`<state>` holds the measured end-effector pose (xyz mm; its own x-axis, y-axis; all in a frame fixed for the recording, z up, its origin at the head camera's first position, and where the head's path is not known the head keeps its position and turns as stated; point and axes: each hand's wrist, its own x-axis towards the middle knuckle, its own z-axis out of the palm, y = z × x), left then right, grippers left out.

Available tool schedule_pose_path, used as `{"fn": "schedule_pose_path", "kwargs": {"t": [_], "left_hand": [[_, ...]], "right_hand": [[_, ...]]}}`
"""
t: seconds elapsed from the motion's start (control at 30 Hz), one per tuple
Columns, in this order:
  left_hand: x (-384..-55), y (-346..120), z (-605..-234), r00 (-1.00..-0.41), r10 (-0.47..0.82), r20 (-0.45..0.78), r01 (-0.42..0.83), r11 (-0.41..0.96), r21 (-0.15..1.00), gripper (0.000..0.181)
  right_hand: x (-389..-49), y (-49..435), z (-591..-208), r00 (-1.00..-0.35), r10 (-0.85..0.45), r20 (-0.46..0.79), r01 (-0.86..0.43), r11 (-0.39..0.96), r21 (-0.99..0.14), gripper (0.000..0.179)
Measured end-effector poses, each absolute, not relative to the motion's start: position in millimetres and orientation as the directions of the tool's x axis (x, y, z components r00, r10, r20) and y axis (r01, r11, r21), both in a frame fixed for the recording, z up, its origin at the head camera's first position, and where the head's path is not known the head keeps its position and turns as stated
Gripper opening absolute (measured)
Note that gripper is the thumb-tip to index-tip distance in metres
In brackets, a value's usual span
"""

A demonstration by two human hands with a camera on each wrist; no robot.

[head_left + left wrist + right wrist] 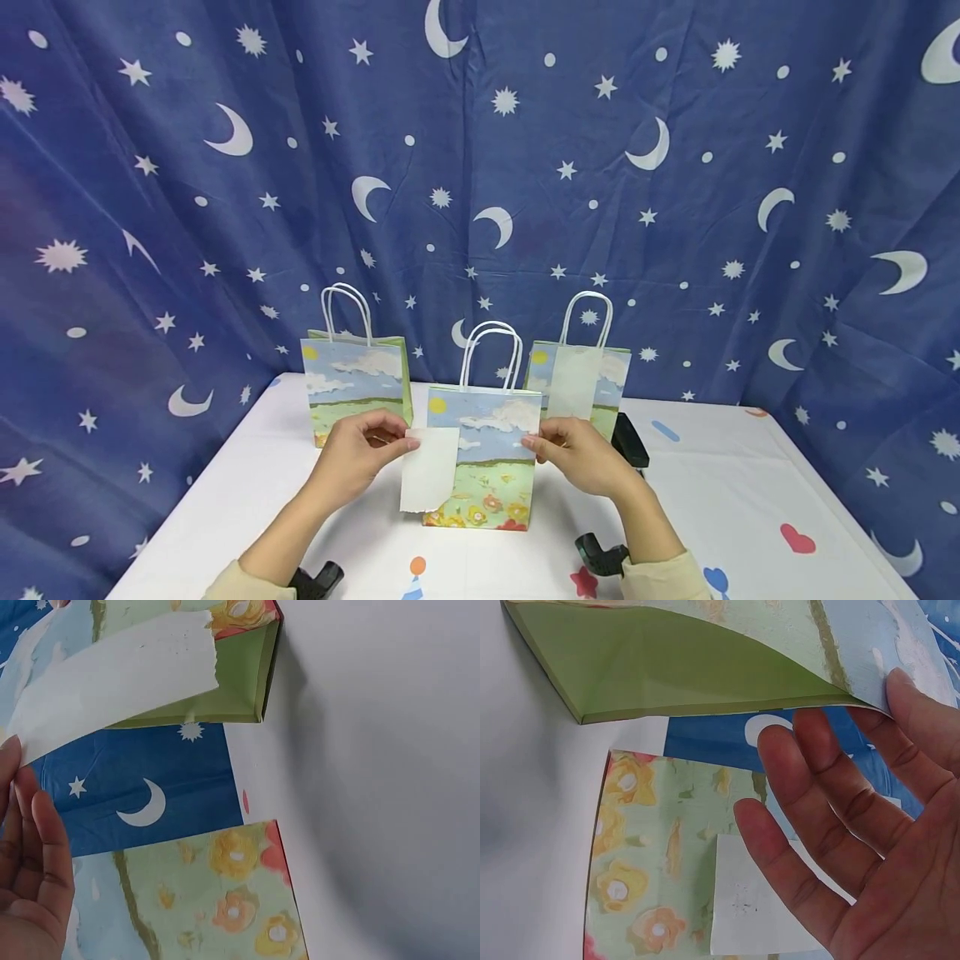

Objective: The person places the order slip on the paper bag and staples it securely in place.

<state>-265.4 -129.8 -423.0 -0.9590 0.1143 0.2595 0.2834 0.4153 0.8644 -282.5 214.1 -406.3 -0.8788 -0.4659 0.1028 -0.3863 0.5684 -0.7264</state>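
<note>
Behind everything, a blue curtain patterned with white moons and stars fills the upper part of the head view, and a white table spreads across the bottom. Nearest me, at the lower centre of the frame, the front bag stands upright, painted with sky, meadow and flowers, its white handles raised. Two similar bags stand farther back: the left bag at centre-left and the right bag right of centre, partly hidden by the front one. My right hand pinches the front bag's right edge, thumb on the painted face, its other fingers loosely spread. My left hand pinches a white slip near its upper corner; the slip overlaps the bag's lower left, and I cannot tell whether they touch. A pale paper covers the middle of the right bag's face. Just beyond my right hand sits a black object, and a printed red heart shows at lower right.
</note>
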Motion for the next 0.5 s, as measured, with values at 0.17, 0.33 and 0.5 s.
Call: {"fn": "schedule_pose_path", "kwargs": {"t": [0.17,0.33,0.5], "left_hand": [[-269.5,-123.2,-423.2,-0.952,0.087,0.293,0.302,0.409,0.861,0.015],[-272.3,-117.0,-421.8,-0.949,0.056,0.311,0.305,0.418,0.856,0.017],[-277.3,-111.3,-421.6,-0.939,0.034,0.341,0.32,0.441,0.838,0.021]], "right_hand": [[-282.8,213.9,-406.0,-0.879,-0.465,0.102,-0.387,0.572,-0.723,0.039],[-283.9,214.2,-407.2,-0.88,-0.464,0.103,-0.387,0.573,-0.723,0.038],[-284.6,215.1,-408.3,-0.876,-0.471,0.11,-0.398,0.574,-0.716,0.038]]}}
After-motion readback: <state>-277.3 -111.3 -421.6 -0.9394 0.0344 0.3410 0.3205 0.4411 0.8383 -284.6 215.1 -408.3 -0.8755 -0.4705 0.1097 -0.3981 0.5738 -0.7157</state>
